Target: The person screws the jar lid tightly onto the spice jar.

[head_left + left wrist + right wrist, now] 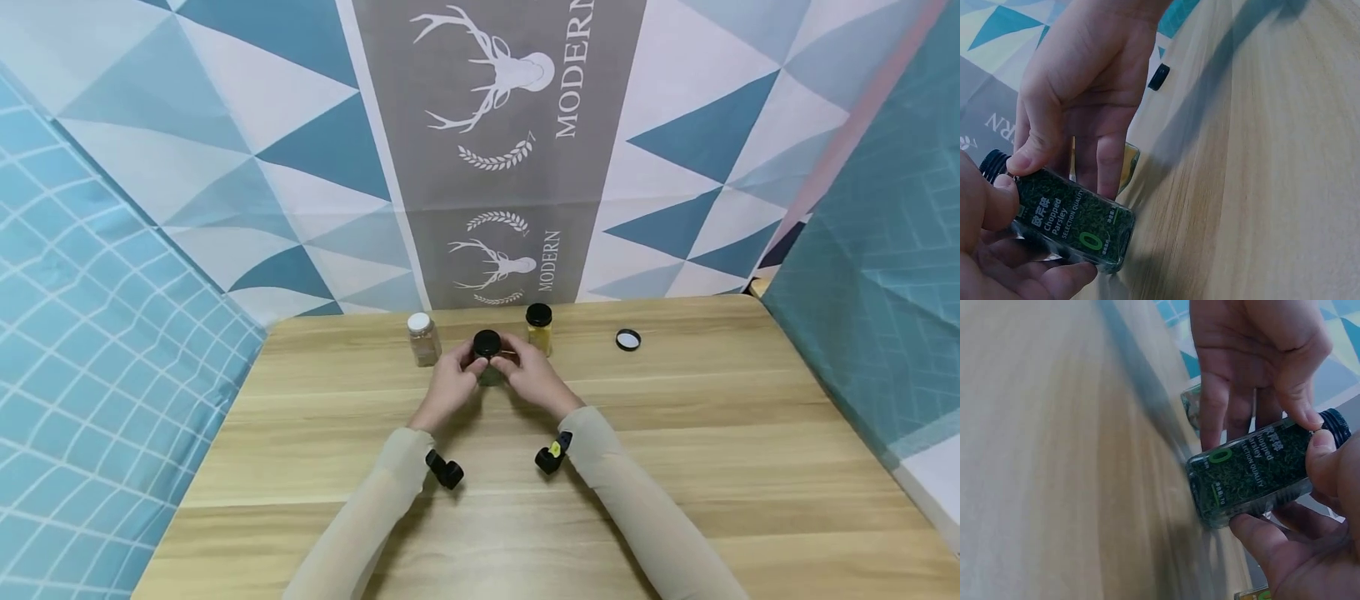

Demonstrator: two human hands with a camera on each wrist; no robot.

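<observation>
"Where is the parsley jar [1075, 219]?"

"At the table's [750, 450] far side, near the middle. The left hand [453, 382] and right hand [534, 377] both grip it, thumbs [1022, 162] close together just below its dark ridged top [487, 342]."

"Which step is this?"

"Steadying it two-handed, I judge. Whether its base touches the wood, I cannot tell."

"What would a next move call for?"

"Probably one hand keeping the body firm while the other works. A pale-topped jar [425, 342] stands left, a yellow jar [539, 337] right, a loose black lid [628, 339] farther right."
</observation>
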